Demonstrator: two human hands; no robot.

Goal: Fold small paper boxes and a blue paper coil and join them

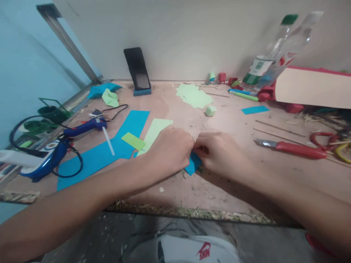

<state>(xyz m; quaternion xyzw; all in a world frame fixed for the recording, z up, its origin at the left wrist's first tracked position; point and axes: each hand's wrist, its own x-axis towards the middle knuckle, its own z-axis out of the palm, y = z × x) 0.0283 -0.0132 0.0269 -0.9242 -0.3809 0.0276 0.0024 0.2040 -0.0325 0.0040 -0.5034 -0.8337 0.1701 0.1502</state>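
A small piece of blue paper [193,165] is pinched between my two hands, low over the table's front half. My right hand [219,149] has its thumb and fingertips closed on the paper's upper edge. Curled against it from the other side is my left hand [175,146], back of the hand toward me, with most fingers hidden. The blue piece looks folded or bent, though its full shape is covered. A pale green paper strip [157,131] and a brighter green strip [133,141] lie just beyond my left hand. Past my hands rests a small pale green paper cube [210,111].
Blue sheets [93,164] and a blue glue gun [86,126] lie left. A phone [137,69] stands at the back near pale green paper [193,95]. Rightward are a red-handled knife [298,149], thin sticks [279,128], scissors [326,140] and bottles [257,71].
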